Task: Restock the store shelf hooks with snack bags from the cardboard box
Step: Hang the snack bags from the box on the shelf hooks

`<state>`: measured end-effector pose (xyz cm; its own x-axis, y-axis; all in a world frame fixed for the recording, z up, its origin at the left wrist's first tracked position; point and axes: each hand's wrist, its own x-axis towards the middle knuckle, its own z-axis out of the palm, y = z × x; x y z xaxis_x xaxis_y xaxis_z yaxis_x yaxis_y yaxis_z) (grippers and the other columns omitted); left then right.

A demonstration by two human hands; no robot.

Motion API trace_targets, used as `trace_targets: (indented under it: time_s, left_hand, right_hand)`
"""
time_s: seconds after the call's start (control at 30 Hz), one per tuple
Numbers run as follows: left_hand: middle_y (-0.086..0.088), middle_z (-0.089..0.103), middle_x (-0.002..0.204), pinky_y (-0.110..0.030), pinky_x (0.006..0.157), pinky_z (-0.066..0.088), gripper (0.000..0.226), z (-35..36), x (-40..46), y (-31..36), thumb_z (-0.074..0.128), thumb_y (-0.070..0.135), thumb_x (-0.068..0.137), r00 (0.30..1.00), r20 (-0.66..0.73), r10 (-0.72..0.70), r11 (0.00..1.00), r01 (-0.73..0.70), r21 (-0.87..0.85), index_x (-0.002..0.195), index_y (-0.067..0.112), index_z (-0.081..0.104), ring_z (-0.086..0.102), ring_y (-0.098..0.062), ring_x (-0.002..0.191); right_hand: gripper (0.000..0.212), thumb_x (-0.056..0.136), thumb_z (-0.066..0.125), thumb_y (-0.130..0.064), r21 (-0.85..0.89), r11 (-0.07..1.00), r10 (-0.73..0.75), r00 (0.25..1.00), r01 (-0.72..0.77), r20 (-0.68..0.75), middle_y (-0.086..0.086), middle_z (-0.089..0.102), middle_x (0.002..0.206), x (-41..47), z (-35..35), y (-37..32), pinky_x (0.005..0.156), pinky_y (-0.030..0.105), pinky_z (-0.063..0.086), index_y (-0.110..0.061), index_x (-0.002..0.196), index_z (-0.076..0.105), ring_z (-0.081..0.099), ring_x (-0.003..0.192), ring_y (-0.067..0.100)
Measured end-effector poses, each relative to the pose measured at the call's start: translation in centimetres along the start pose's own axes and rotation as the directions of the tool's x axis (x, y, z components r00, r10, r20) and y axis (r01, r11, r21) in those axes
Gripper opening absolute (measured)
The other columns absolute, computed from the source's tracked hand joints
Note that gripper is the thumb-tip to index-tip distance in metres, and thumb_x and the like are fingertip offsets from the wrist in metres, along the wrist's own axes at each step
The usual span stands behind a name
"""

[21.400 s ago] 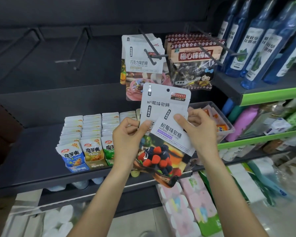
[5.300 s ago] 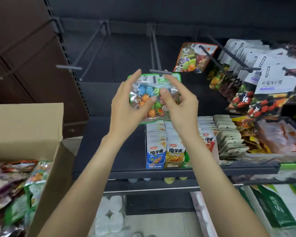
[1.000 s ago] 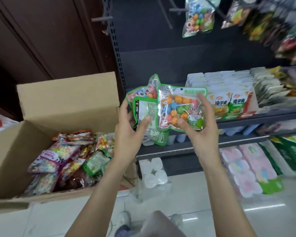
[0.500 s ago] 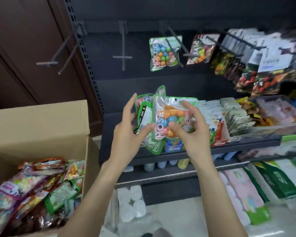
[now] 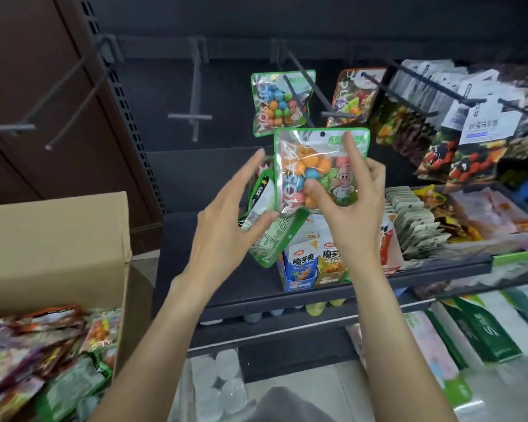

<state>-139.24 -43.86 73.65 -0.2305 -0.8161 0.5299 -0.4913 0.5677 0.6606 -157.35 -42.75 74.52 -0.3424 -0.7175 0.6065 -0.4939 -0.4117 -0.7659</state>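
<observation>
A green-edged candy bag (image 5: 319,169) is held upright in the right hand (image 5: 352,208), the thumb pressed on its front low down, the forefinger laid up the front towards the header and the other fingers curled behind its right edge, so that the punched hole near the top edge is left uncovered. A second bag of the same green-edged kind (image 5: 264,229), seen from its printed back, is pinched in the left hand (image 5: 226,220) between the thumb and the spread fingers, just beside and below the first. The raised bag sits in front of and below the hook (image 5: 305,86) on which one like bag (image 5: 279,102) already hangs; the empty hook (image 5: 194,117) lies well to the left. The step in hand is judged to be the threading of the raised bag onto the hook. It would best be done with the hole brought level with the hook's tip, the header kept flat and square to the rod, the forefinger kept clear of the hole, and the bag slid back until it rests against the hung one. The spare bag should be kept low and aside. More bags remain in the cardboard box (image 5: 58,239) at the lower left.
</observation>
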Motion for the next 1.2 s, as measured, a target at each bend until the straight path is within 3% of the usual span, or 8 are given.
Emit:
trace_targets:
  time_s: [0.23,0.43,0.63,0.83,0.97,1.07,1.13,1.2]
  left_hand:
    - [0.029,0.042,0.131,-0.037,0.097,0.050,0.070,0.6,0.0,-0.3,0.070,0.032,0.086,0.999,0.035,-0.015,1.000,0.014,0.023,0.144,0.043,0.032,0.044,0.009,0.121]
    - [0.028,0.041,0.131,-0.030,0.095,0.048,0.071,-0.1,0.5,0.0,0.069,0.032,0.086,0.999,0.026,0.031,0.997,-0.033,0.072,0.145,0.041,0.032,0.040,0.013,0.120]
    - [0.024,0.045,0.133,-0.030,0.093,0.049,0.070,-0.1,0.6,0.0,0.069,0.033,0.086,0.999,0.050,0.016,0.997,-0.020,0.076,0.146,0.039,0.033,0.043,0.010,0.119]
    - [0.016,0.045,0.145,-0.018,0.102,0.036,0.074,0.2,1.3,-1.0,0.069,0.029,0.087,0.998,-0.001,-0.062,0.997,0.062,0.044,0.148,0.037,0.028,0.044,-0.001,0.129]
    - [0.005,0.054,0.137,-0.033,0.095,0.042,0.073,-0.1,1.1,-3.0,0.068,0.026,0.088,0.990,-0.040,-0.132,0.979,0.137,0.153,0.148,0.038,0.026,0.052,-0.015,0.123]
    - [0.006,0.056,0.136,-0.035,0.094,0.047,0.075,-0.5,0.2,-4.3,0.068,0.027,0.088,0.982,-0.041,-0.185,0.972,0.189,0.143,0.148,0.039,0.026,0.054,-0.013,0.121]
    - [0.012,0.056,0.134,-0.036,0.095,0.050,0.076,-0.7,-0.1,-4.5,0.069,0.029,0.087,0.976,-0.022,-0.218,0.974,0.219,0.050,0.147,0.044,0.025,0.054,-0.006,0.121]
    - [0.022,0.056,0.129,-0.030,0.092,0.052,0.077,-0.7,-0.2,-4.2,0.070,0.024,0.086,0.971,-0.007,-0.237,0.966,0.235,-0.104,0.146,0.045,0.026,0.053,0.005,0.118]
  right_hand:
    - [0.069,0.082,0.077,-0.026,-0.064,0.998,0.014,0.996,-0.009,0.083,0.002,0.037,0.107,0.6,-0.3,0.1,0.087,0.001,0.030,-0.025,0.143,0.045,0.039,0.097,-0.007]
    - [0.071,0.083,0.076,-0.028,-0.066,0.998,0.000,0.998,0.004,0.061,0.007,0.039,0.109,0.6,-0.2,-0.4,0.087,0.002,0.030,-0.026,0.145,0.041,0.043,0.100,0.006]
    - [0.070,0.083,0.075,-0.024,-0.044,0.998,0.049,0.996,-0.046,0.071,0.004,0.039,0.108,0.7,-0.2,-0.5,0.087,0.000,0.030,-0.026,0.145,0.041,0.041,0.097,-0.010]
    - [0.069,0.084,0.072,-0.037,-0.150,0.983,0.125,0.984,-0.105,0.127,-0.001,0.038,0.115,3.9,1.7,0.1,0.082,0.003,0.035,-0.026,0.145,0.041,0.043,0.089,-0.010]
    - [0.055,0.086,0.070,-0.033,-0.252,0.966,0.094,0.988,-0.061,0.120,0.010,0.042,0.133,8.9,5.4,2.4,0.086,0.028,0.045,-0.011,0.133,0.052,0.052,0.099,0.014]
    - [0.062,0.086,0.067,-0.031,-0.307,0.951,0.077,0.987,-0.030,0.142,0.007,0.045,0.137,11.9,7.8,4.7,0.072,0.021,0.040,-0.022,0.142,0.042,0.053,0.107,0.021]
    - [0.065,0.088,0.066,-0.033,-0.369,0.929,0.082,0.984,-0.019,0.156,0.009,0.037,0.147,12.7,8.5,5.8,0.084,0.024,0.040,-0.021,0.145,0.038,0.043,0.127,0.028]
    - [0.065,0.090,0.065,-0.033,-0.411,0.912,0.077,0.985,-0.007,0.154,0.017,0.024,0.154,12.1,8.2,6.1,0.108,0.035,0.030,-0.018,0.147,0.037,0.024,0.141,0.033]
